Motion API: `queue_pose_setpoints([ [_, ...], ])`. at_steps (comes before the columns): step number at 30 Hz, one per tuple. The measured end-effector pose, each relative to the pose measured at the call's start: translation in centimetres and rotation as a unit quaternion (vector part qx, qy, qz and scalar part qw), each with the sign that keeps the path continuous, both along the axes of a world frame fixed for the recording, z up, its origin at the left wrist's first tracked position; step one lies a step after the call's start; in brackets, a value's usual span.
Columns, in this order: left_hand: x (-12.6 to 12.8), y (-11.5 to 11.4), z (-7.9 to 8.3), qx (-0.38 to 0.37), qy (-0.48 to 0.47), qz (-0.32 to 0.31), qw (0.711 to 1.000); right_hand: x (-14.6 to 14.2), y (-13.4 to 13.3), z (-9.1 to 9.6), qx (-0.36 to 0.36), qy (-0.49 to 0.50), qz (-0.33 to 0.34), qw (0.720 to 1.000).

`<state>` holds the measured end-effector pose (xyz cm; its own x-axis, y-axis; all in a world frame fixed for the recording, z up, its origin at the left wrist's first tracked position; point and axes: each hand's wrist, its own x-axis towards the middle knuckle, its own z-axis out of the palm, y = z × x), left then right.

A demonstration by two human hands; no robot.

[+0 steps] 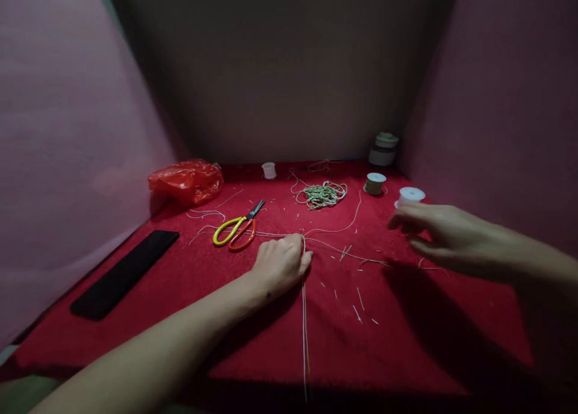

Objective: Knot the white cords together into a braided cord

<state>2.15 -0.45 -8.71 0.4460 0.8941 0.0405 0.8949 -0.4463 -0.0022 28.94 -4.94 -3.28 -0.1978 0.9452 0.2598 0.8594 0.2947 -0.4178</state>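
Note:
My left hand (pixel 280 259) rests on the red cloth, its fingers closed on thin cords (pixel 304 318) where several strands meet. Pale and greenish strands spread from that point to the left, to the right and down over the front edge. Raised at the right, my right hand (pixel 427 230) has its fingers apart and slightly curled, with nothing seen in it. It is nearest to a white spool (pixel 410 195), partly hidden behind the fingers. A loose cord end (pixel 377 262) lies below and left of this hand.
Scissors (pixel 241 227) with yellow and red handles lie left of centre, near a black flat strip (pixel 126 272) and a red plastic bag (pixel 187 181). Behind are a braided cord pile (pixel 321 195), a green-wound spool (pixel 374 185), a small white spool (pixel 269 171) and stacked rolls (pixel 383 149). Cord snippets lie scattered.

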Motion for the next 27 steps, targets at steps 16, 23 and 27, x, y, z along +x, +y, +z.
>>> queue_pose_setpoints([
  [16, -0.3, 0.4, -0.3, -0.014, -0.028, -0.013, 0.999, -12.4, 6.8, -5.1, -0.203, 0.145, 0.005, 0.968],
  [23, -0.5, 1.1, -0.7, -0.01, -0.067, -0.016, 0.998, -12.8, 7.0, -5.4, -0.098, 0.046, -0.038, 0.993],
  [27, -0.6, 1.1, -0.6, -0.017, -0.071, -0.007, 0.997, -13.0, 6.8, -5.6, -0.081, 0.026, -0.05, 0.995],
])
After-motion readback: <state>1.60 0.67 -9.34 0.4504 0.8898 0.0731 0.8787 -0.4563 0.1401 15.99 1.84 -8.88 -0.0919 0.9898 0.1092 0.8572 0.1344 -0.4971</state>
